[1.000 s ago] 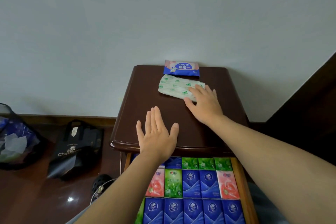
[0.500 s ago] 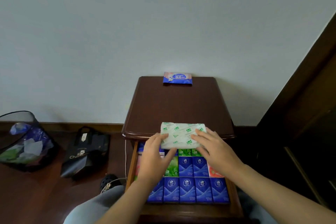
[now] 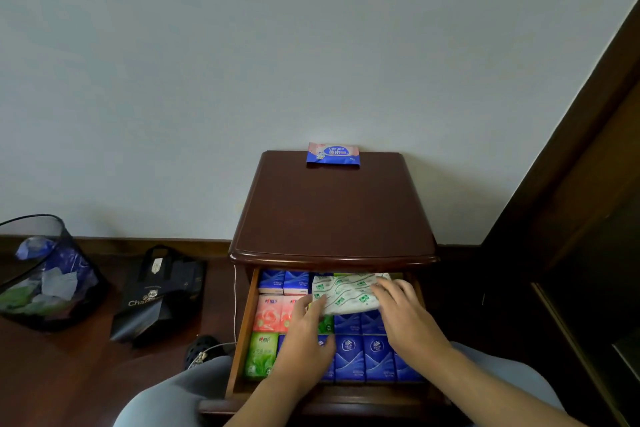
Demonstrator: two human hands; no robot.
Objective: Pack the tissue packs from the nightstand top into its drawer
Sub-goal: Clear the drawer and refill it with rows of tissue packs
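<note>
A white tissue pack with green print [image 3: 346, 292] lies on top of the packs in the open drawer [image 3: 242, 333], toward its back right. My left hand [image 3: 304, 340] holds its near left edge, and my right hand [image 3: 403, 308] grips its right end. Below it the drawer is filled with several blue, pink and green small tissue packs [image 3: 349, 355]. A blue and pink wipes pack [image 3: 332, 154] leans at the back edge of the dark wooden nightstand top [image 3: 329, 215], against the wall.
A mesh waste bin [image 3: 41, 274] with rubbish stands on the floor at the far left. A black bag [image 3: 156, 291] and a dark shoe [image 3: 201, 352] lie left of the nightstand. Dark wooden furniture [image 3: 588, 218] rises on the right.
Both hands carried the white and green pack from the nightstand top, over its front edge, down onto the packs in the drawer. The view has pulled back.
</note>
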